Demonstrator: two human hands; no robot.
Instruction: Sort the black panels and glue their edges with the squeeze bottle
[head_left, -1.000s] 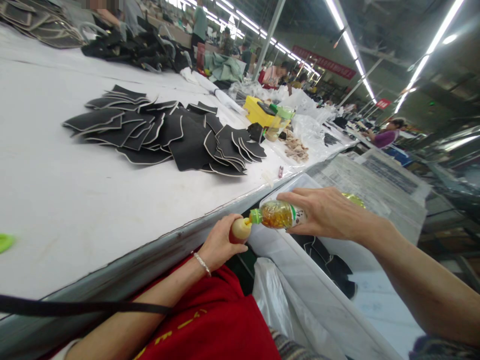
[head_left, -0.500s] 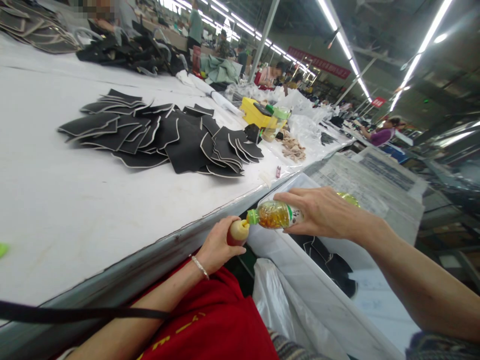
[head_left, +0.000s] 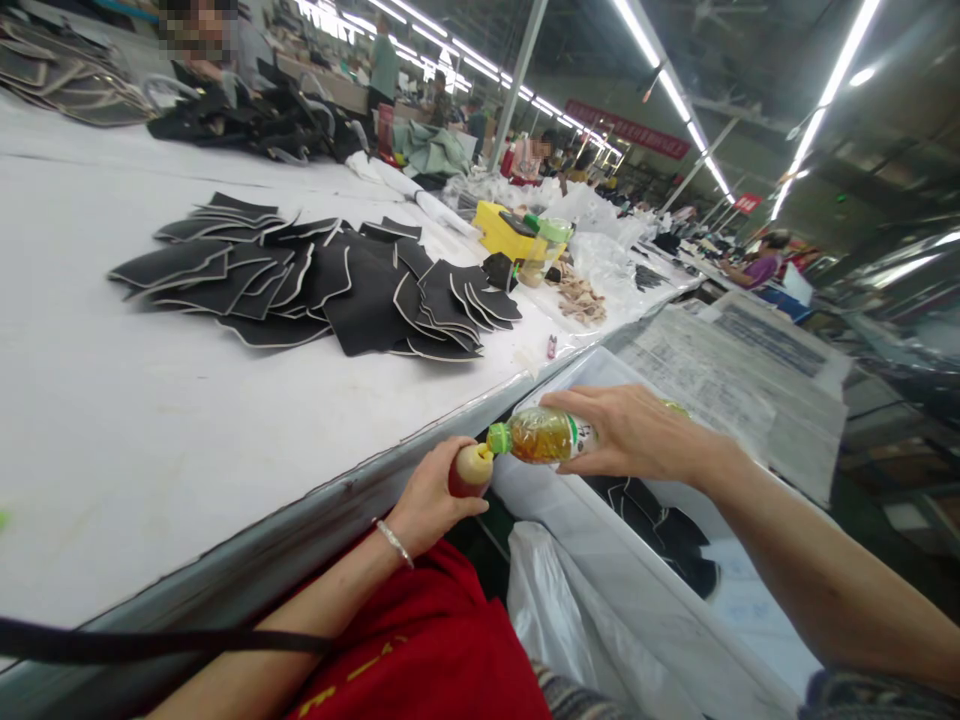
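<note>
My left hand (head_left: 436,497) is wrapped round a small rounded bottle (head_left: 470,470) with a cream top and a reddish lower part. A tilted clear plastic bottle (head_left: 541,435) of amber liquid lies in the grip of my right hand (head_left: 619,430). Its green neck (head_left: 499,438) points left and meets the yellow opening of the small bottle. Both hands are beyond the edge of the white table (head_left: 97,440). Overlapping black pieces with pale edges (head_left: 367,290) are spread on that table, up and left of my hands.
A yellow box (head_left: 499,230) and a clear jar with a green lid (head_left: 544,250) stand behind the pieces, near beige scraps (head_left: 581,298). More black pieces (head_left: 660,530) lie in a white-lined bin at right. People work in the background.
The view has shifted slightly, so the table items sit a little lower and further left. Both hands keep their grips, and the two bottles still meet.
</note>
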